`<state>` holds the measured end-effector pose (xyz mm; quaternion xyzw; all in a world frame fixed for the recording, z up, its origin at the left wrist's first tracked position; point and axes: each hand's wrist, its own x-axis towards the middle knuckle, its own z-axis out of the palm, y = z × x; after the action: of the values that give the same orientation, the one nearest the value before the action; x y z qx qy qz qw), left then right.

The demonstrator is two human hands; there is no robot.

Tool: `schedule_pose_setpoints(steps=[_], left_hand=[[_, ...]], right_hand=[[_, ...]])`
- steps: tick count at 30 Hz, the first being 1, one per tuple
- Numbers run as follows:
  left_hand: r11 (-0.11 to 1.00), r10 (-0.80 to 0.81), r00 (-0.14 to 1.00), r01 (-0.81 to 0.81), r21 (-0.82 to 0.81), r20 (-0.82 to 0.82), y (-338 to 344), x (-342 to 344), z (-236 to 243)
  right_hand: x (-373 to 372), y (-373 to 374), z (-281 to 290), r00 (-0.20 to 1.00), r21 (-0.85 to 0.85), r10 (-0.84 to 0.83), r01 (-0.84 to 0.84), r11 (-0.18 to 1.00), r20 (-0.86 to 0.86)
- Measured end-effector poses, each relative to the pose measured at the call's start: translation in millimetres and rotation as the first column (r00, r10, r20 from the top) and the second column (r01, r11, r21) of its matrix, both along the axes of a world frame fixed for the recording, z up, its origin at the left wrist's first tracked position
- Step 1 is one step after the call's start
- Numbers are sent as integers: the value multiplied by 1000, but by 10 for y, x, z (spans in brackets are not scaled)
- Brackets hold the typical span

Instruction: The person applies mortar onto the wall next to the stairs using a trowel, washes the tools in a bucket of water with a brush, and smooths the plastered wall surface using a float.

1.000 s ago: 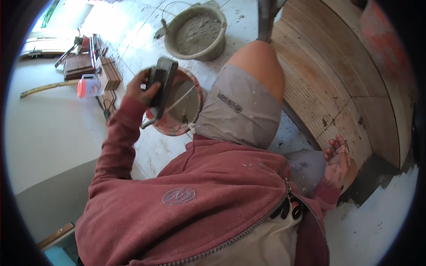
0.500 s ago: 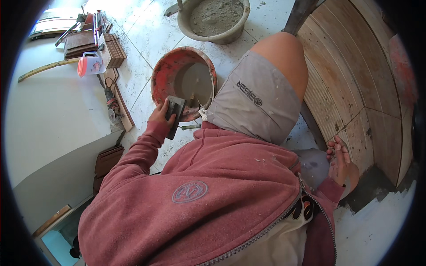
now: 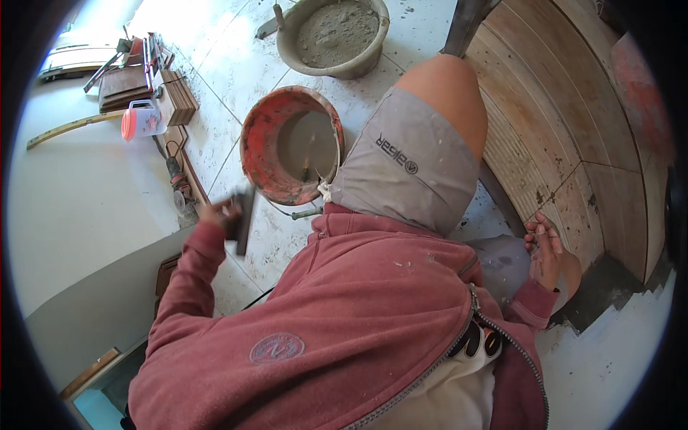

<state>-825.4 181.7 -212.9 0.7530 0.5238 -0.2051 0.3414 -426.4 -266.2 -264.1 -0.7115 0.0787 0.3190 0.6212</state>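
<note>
My left hand (image 3: 218, 213) grips a dark flat hand float (image 3: 245, 221), held edge-on and slightly blurred, to the left of a red bucket (image 3: 259, 136) and apart from it. The bucket holds watery grey mix (image 3: 301, 147), with a slim stick-like thing (image 3: 307, 170) standing in it. A green handle grip (image 3: 307, 213) lies by the bucket's base. My right hand (image 3: 546, 247) rests beside my bent knee near the wood-look tiles (image 3: 577, 197). Its fingers are loosely curled and apart, with nothing visible in them.
A round tub (image 3: 287, 54) of grey mortar stands beyond the bucket. At left are a stack of tiles (image 3: 175, 100), a plastic jug (image 3: 143, 120), a yellow level (image 3: 72, 130) and an angle grinder (image 3: 177, 179). A dark post (image 3: 466, 29) rises beside my knee.
My left hand has moved the float from the bucket's rim leftward and toward me. The right hand stays by the knee. My view has shifted slightly.
</note>
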Motion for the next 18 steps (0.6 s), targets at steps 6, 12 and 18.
schedule_pose_setpoints(steps=[6,12,18], left_hand=[[938,342,804,-259,-230,487,58,1298,404],[853,414,577,23,-521,704,-697,2550,201],[430,459,519,580,-692,721,-1626,3543,265]], right_hand=[[-8,-50,73,996,-12,13,-12,1000,86],[-178,-380,-35,977,117,-161,145,983,143],[-416,-1065,690,673,-53,-261,408,912,692]])
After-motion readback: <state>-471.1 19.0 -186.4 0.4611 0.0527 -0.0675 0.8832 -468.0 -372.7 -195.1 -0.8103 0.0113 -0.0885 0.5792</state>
